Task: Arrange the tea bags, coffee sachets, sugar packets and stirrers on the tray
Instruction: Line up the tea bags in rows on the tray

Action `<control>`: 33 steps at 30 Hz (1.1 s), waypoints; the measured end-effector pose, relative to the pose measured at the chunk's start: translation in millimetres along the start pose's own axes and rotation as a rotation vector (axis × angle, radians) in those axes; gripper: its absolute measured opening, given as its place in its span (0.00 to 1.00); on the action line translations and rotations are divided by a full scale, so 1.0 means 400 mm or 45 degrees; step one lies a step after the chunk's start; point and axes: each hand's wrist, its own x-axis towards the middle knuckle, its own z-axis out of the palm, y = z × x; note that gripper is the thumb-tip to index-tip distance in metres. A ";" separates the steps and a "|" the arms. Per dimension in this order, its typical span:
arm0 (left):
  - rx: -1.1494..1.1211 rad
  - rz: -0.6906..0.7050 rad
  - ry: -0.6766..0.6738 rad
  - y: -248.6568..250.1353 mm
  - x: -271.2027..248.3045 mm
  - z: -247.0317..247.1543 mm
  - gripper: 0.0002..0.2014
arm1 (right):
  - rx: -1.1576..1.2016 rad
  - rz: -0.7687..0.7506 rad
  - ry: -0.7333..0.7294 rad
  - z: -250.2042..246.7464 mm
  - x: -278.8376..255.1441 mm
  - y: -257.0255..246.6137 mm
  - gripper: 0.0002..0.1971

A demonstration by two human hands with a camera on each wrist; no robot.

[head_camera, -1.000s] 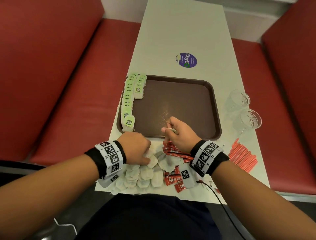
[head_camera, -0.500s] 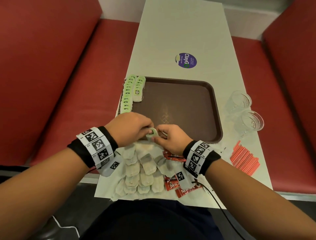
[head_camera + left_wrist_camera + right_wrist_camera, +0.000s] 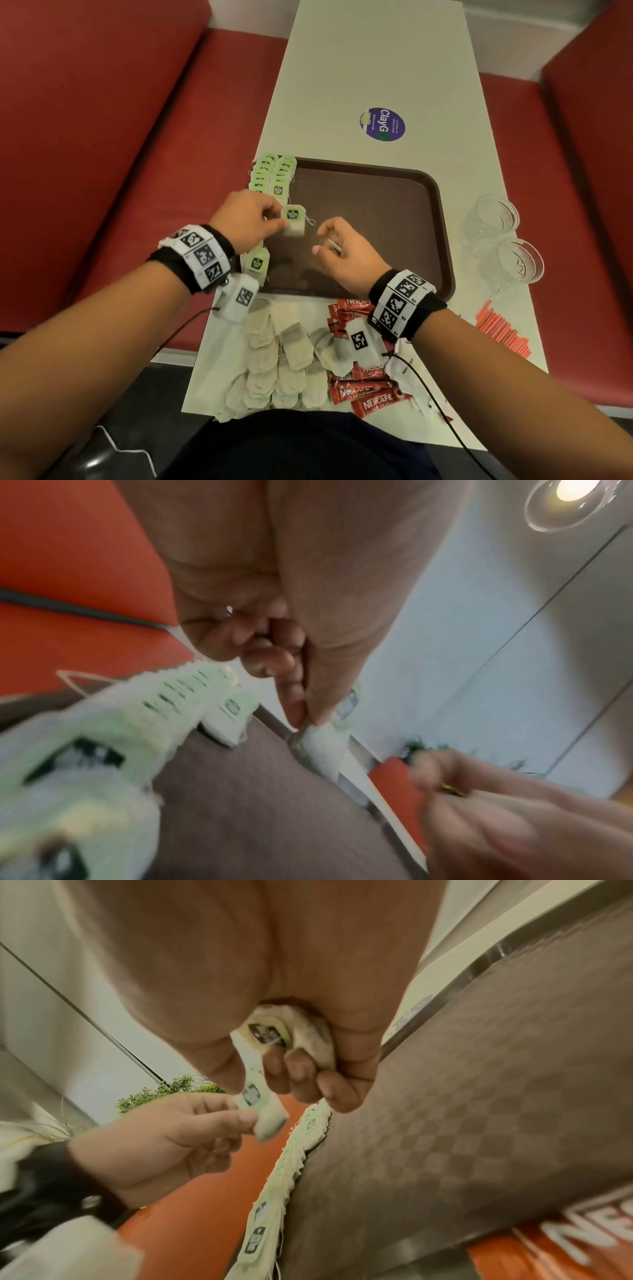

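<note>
Head view first, nearest edge of the tabletop (image 3: 342, 75): a heap of loose tea bags (image 3: 284, 363) lies in rough columns, with red coffee sachets (image 3: 373, 402) just beside them on the right and a fan of red stirrers (image 3: 501, 330) out by the right edge. Sugar packets can't be made out for certain.

Moving up, the right hand (image 3: 342, 255) hovers over the near part of the brown tray (image 3: 442, 219), fingers curled; its grip has a tea bag tucked into the palm, something only the right wrist view shows properly, green tag (image 3: 268, 1034) and all. The left hand (image 3: 248, 219) sits at the tray's left side, thumb and forefinger pinching one tagged tea bag (image 3: 294, 222) by its edge, held just above the tray floor. The left wrist view confirms that pinch, though it's badly blurred.

Farther on, a row of green-tagged tea bags (image 3: 274, 173) already runs along the tray's left rim. Two clear glasses (image 3: 503, 240) stand off the tray to the right, and a purple sticker (image 3: 382, 124) lies beyond.

So the tea-bag step looks well underway, sachets and stirrers untouched. Next up, by the look of it: lay the pinched bag down in line with that row, tag up, overlapping its neighbour neatly, then feed across the one waiting in the right palm.
</note>
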 end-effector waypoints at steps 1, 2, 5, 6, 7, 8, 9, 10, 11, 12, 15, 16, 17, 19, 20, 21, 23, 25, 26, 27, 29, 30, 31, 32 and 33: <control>0.043 -0.074 0.026 -0.016 0.032 -0.007 0.03 | 0.026 0.016 -0.016 -0.003 0.004 0.000 0.07; 0.072 -0.159 0.033 -0.034 0.064 -0.010 0.04 | 0.043 0.028 -0.026 -0.006 0.007 0.000 0.07; 0.142 -0.337 0.028 -0.063 0.132 -0.011 0.13 | 0.037 0.042 -0.042 -0.010 0.014 -0.002 0.07; 0.169 -0.357 0.036 -0.063 0.147 -0.008 0.15 | 0.022 0.040 -0.045 -0.011 0.015 -0.003 0.07; 0.187 -0.367 0.045 -0.061 0.160 -0.005 0.16 | 0.008 0.034 -0.046 -0.012 0.015 -0.003 0.07; 0.203 -0.376 0.053 -0.058 0.171 0.000 0.17 | -0.002 0.027 -0.047 -0.013 0.014 -0.005 0.07; 0.220 -0.381 0.060 -0.053 0.180 0.004 0.17 | -0.006 0.022 -0.045 -0.014 0.013 -0.004 0.08; 0.241 -0.390 0.064 -0.050 0.189 0.009 0.18 | -0.007 0.021 -0.042 -0.014 0.014 -0.003 0.08; 0.266 -0.394 0.061 -0.047 0.195 0.014 0.18 | -0.004 0.024 -0.041 -0.014 0.014 0.000 0.08; 0.294 -0.397 0.049 -0.044 0.201 0.018 0.18 | 0.000 0.026 -0.040 -0.015 0.014 0.002 0.08; 0.350 -0.401 0.040 -0.042 0.209 0.021 0.17 | 0.018 0.033 -0.040 -0.017 0.012 0.012 0.09; 0.354 -0.389 0.061 -0.041 0.210 0.023 0.16 | 0.021 0.030 -0.038 -0.018 0.011 0.014 0.09; 0.362 -0.360 0.080 -0.037 0.211 0.025 0.14 | 0.023 0.028 -0.036 -0.020 0.010 0.018 0.09; 0.424 -0.274 0.052 -0.023 0.212 0.036 0.08 | 0.039 0.028 -0.033 -0.021 0.010 0.025 0.08; 0.471 -0.228 0.002 -0.014 0.211 0.042 0.07 | 0.042 0.032 -0.034 -0.022 0.010 0.027 0.07; 0.519 -0.190 -0.053 -0.006 0.209 0.047 0.07 | 0.041 0.034 -0.037 -0.024 0.010 0.029 0.07; 0.596 -0.159 -0.144 0.006 0.205 0.052 0.09 | 0.032 0.030 -0.040 -0.027 0.009 0.031 0.06; 0.625 -0.146 -0.161 0.014 0.201 0.048 0.10 | -0.002 0.003 -0.020 -0.035 0.006 0.031 0.05; 0.624 -0.124 -0.144 0.019 0.199 0.044 0.10 | -0.018 -0.012 -0.005 -0.039 0.005 0.031 0.05; 0.593 -0.088 -0.115 0.028 0.195 0.039 0.10 | -0.025 -0.022 0.012 -0.043 0.005 0.032 0.05; 0.391 0.025 -0.039 0.050 0.176 0.031 0.10 | -0.033 -0.030 0.054 -0.048 0.006 0.037 0.04; 0.254 0.110 -0.015 0.064 0.158 0.027 0.10 | -0.040 -0.032 0.077 -0.050 0.006 0.040 0.03; 0.136 0.207 -0.017 0.082 0.133 0.022 0.11 | -0.049 -0.033 0.097 -0.053 0.006 0.042 0.03; 0.046 0.297 -0.048 0.101 0.105 0.016 0.12 | -0.056 -0.036 0.111 -0.054 0.006 0.042 0.04; -0.009 0.374 -0.098 0.118 0.077 0.010 0.13 | -0.062 -0.039 0.119 -0.055 0.005 0.040 0.04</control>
